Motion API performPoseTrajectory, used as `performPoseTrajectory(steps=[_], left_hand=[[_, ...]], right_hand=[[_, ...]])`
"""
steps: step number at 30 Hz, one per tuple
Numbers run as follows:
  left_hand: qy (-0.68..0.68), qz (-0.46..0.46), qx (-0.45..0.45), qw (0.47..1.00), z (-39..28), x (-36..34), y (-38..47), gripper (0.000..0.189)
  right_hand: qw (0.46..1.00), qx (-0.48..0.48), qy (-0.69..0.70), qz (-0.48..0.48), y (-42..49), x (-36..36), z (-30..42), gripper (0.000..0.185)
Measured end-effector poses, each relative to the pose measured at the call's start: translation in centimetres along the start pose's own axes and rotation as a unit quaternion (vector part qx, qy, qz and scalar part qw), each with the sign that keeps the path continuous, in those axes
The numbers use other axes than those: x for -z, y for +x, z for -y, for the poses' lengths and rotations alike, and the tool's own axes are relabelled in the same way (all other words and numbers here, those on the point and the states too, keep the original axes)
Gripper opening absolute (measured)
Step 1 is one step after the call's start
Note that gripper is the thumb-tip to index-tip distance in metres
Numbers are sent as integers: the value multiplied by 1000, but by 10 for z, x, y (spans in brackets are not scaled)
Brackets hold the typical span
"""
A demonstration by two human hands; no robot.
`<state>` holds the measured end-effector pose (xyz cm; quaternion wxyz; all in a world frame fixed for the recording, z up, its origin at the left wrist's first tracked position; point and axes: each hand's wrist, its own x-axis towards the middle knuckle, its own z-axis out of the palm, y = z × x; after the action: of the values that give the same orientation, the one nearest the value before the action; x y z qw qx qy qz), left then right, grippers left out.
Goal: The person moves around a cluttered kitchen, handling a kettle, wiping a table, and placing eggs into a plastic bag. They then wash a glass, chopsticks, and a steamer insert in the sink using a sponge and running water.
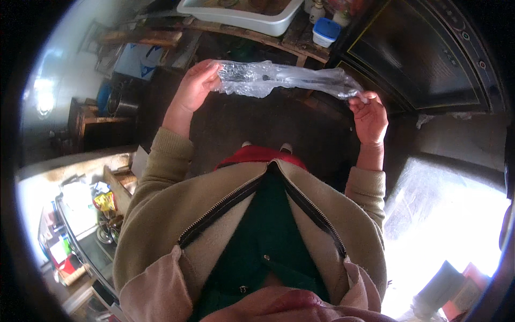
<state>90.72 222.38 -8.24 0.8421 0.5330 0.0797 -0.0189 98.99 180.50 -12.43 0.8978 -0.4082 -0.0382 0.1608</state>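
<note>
A crumpled clear plastic bag (281, 75) is stretched sideways in the air between my two hands. My left hand (198, 82) pinches its left end between thumb and fingers. At the other end, my right hand (369, 114) grips a narrow twisted tip, a little lower in the picture. The plastic is wider and more wrinkled near the left hand and narrows towards the right. Whether anything lies inside it, I cannot tell. Dark floor (257, 120) shows below the bag.
Ahead, a wooden bench (297, 44) carries a white basin (241, 20) and a blue-lidded plastic tub (326, 32). A dark panelled cabinet (418, 52) stands to the right. At left are a metal pot (122, 104) and a cluttered table (94, 241). Bright light enters at lower right.
</note>
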Motion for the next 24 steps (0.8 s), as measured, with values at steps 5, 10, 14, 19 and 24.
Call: performPoseTrajectory(steps=[5, 10, 14, 19, 24], left_hand=[[27, -52, -26, 998, -18, 34, -53, 11], [0, 28, -45, 999, -21, 94, -107, 14], [-34, -4, -1, 999, 5, 158, -154, 20], [100, -148, 51, 983, -37, 247, -139, 24], [178, -220, -163, 945, -135, 285, -165, 25]], right_hand=[[993, 17, -109, -31, 9, -51, -33, 10], [999, -34, -35, 12, 6, -91, -83, 17], [983, -181, -29, -28, 6, -133, -146, 15], [958, -182, -221, 11, 71, -267, -203, 17], [850, 121, -438, 268, 115, -431, -147, 15]])
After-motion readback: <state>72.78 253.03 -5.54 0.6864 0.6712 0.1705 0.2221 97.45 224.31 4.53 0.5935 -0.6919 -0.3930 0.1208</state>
